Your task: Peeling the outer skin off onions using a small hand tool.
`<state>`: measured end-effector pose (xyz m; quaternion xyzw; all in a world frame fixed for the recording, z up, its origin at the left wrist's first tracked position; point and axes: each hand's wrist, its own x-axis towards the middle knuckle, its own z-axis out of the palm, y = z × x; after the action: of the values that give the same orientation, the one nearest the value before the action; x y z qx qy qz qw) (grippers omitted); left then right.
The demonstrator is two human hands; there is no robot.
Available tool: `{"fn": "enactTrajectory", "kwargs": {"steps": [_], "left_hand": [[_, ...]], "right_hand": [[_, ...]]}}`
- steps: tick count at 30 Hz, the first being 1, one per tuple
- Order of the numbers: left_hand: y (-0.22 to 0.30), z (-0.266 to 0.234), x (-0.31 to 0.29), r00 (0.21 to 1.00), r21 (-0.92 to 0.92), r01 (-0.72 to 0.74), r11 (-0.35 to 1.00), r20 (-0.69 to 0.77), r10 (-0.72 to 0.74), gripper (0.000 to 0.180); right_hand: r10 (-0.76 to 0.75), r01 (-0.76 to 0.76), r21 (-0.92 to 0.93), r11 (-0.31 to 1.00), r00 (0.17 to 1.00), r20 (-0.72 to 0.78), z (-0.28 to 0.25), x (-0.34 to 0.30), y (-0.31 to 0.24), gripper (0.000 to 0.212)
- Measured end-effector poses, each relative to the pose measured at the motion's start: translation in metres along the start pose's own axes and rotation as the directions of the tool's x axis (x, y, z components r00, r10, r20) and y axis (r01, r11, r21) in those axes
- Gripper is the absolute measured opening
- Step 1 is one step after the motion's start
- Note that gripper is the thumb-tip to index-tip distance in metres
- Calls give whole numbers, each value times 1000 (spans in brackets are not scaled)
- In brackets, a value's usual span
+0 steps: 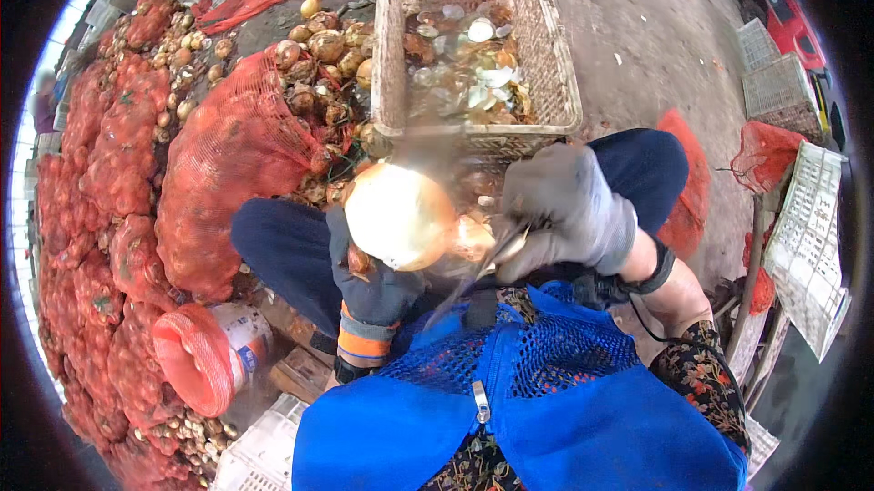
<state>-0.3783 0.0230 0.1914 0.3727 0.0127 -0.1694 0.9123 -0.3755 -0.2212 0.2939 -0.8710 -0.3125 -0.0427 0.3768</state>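
Between gloved left hand (pixel 373 295) and knife (pixel 473 274), pale, glossy, half-peeled onion (pixel 399 216).

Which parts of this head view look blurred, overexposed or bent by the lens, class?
Head view: the round pale peeled onion in the dark-gloved left hand is glaring, nearly washed out; motion blur smears the near edge of the beige plastic crate and the grey-gloved right hand; fisheye bending curves the red mesh sacks toward the dark rim.
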Motion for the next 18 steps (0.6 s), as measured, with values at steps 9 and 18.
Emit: {"fn": "enactTrajectory", "kwargs": {"steps": [9, 18], "left_hand": [[24, 7, 20, 992, 468, -93, 879, 115, 44, 87], [32, 15, 19, 984, 533, -160, 831, 151, 92, 86]], "right_hand": [[591, -584, -378, 718, 799, -112, -21, 42, 103, 58], [476, -440, 478, 760, 878, 52, 9, 35, 49, 68]]}}
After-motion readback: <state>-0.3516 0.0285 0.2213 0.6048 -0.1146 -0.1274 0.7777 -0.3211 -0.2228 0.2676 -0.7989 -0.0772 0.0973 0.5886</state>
